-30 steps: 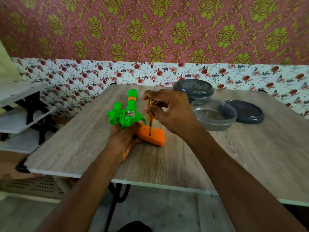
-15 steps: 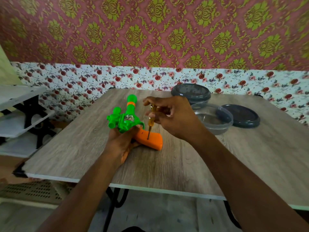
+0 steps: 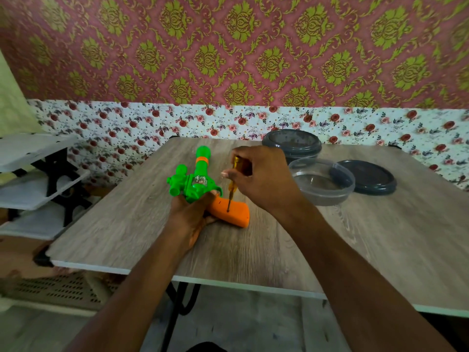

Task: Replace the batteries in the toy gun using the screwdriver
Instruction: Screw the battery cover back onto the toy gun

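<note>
- Right hand point(image 3: 256, 179) grips the slim yellow-handled screwdriver point(image 3: 232, 185), now more upright; tip in the orange grip's screw hole
- Left hand point(image 3: 195, 212) clasps the green-and-orange plastic toy gun point(image 3: 198, 181); likely unscrewing

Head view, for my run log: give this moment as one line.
step: unscrewing grip | left hand: holds toy gun on table | right hand: screwdriver upright, tip on orange grip | batteries: unseen

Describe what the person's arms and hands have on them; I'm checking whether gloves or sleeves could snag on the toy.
Nothing is worn: the left hand and right hand are bare, without gloves, and no rings or watch show. Both forearms are uncovered to the frame's bottom edge; no sleeve appears.
</note>
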Demonstrator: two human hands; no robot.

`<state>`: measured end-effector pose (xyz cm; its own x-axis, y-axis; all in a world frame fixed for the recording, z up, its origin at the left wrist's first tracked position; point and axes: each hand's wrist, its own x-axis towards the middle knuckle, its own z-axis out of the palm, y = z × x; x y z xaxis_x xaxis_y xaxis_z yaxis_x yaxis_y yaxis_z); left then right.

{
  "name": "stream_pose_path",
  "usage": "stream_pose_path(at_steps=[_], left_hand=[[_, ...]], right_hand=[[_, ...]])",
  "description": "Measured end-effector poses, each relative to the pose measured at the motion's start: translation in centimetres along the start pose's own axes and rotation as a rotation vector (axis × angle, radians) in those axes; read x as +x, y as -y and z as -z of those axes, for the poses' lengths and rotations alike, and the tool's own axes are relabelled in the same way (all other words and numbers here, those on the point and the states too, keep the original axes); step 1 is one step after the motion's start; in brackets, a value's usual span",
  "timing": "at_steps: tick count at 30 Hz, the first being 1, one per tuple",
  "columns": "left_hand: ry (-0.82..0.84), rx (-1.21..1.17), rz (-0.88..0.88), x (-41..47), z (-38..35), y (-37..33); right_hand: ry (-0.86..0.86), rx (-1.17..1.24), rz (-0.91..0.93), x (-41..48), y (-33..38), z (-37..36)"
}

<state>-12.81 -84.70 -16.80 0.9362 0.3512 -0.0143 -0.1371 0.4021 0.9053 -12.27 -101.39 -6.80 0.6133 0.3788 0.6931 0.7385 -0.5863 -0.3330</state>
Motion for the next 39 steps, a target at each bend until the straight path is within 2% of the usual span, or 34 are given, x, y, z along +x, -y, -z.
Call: stream_pose_path(at_steps=[4, 6, 14, 18, 21, 30, 33, 39], left_hand=[[-0.001, 0.006, 0.01, -0.2, -0.1, -0.2], [-0.013, 0.016, 0.021, -0.1, 0.0, -0.2], [0.013, 0.015, -0.002, -0.2, -0.1, -0.3], [0.014, 0.03, -0.006, -0.2, 0.0, -0.2], [0.038, 0.029, -0.017, -0.1, 0.0, -0.2], [0.058, 0.039, -0.029, 0.1, 0.5, -0.2], [0.077, 0.024, -0.028, 0.0, 0.5, -0.2], [0.055, 0.008, -0.018, -0.2, 0.3, -0.3]], right_hand=[[0.115, 0.087, -0.107, 0.2, -1.1, 1.0], [0.119, 0.214, -0.164, -0.1, -1.3, 1.1], [0.05, 0.194, -0.032, -0.6, -1.3, 1.1], [0.107, 0.292, -0.082, -0.9, -1.8, 0.8], [0.064, 0.419, -0.125, -1.3, -2.3, 0.7], [-0.029, 0.223, 0.071, -1.4, -1.7, -0.1], [0.021, 0.339, 0.058, -1.2, -1.6, -0.2], [0.009, 0.249, 0.02, -1.0, -1.8, 0.2]])
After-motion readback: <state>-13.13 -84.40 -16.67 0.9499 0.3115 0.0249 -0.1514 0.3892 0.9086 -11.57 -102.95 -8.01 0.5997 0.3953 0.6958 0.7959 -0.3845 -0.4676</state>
